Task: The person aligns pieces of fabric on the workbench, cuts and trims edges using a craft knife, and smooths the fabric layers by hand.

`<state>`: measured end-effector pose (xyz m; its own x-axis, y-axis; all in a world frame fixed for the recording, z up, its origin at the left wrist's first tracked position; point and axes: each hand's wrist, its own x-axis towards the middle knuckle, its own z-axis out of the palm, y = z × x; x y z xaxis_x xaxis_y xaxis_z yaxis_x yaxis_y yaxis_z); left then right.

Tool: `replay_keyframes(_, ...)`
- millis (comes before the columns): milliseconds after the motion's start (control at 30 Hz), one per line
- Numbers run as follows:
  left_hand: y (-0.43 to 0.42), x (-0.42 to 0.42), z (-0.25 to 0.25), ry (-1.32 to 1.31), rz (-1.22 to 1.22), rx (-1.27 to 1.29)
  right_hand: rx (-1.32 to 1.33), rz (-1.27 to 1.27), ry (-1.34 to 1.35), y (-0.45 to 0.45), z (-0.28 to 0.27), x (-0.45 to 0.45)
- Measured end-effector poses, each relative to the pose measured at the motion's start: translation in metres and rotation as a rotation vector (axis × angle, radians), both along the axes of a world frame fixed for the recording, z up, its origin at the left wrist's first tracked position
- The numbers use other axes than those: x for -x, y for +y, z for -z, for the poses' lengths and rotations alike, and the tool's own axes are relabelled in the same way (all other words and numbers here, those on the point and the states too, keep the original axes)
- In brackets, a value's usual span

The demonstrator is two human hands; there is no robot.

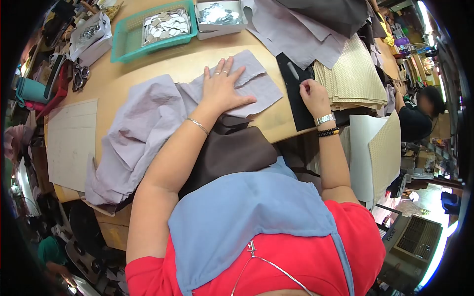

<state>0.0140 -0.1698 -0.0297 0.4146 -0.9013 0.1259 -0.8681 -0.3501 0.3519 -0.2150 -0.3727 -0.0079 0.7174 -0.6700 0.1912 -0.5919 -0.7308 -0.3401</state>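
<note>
My left hand (224,89) lies flat with its fingers spread on a piece of pale lilac fabric (266,91) on the wooden table. The fabric runs on to the left in a crumpled heap (143,123). Over a narrow black strip (291,89) to the right, my right hand (313,96) has its thumb and forefinger pinched together. A grey pen-like tool (293,70) is by those fingertips; whether they grip it I cannot make out. Dark brown material (232,150) hangs over the table edge below my left hand.
A teal basket (121,42) and a box of metal pieces (217,30) stand at the back. Textured cream sheets (350,74) are stacked at the right. Scissors (80,76) lie at the left. A person (417,116) sits at the far right.
</note>
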Motion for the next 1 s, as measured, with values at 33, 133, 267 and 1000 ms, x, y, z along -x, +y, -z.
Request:
replay_keyframes(33, -0.001, -0.001, 0.001, -0.004, 0.001, 0.011, -0.146, 0.014, -0.168, 0.003, -0.001, -0.007)
replay_keyframes(133, 0.001, 0.0, 0.007, -0.003, -0.006, 0.037, -0.561, -0.024, -0.607, 0.023, 0.004, -0.037)
replay_keyframes(267, 0.001, 0.0, 0.008, 0.003, -0.004, 0.05, -0.959, -0.1, -0.817, 0.05, 0.004, -0.071)
replay_keyframes(1000, 0.002, 0.0, 0.007, 0.018, -0.006, 0.096, -0.877, -0.256, -0.609, 0.089, 0.021, -0.09)
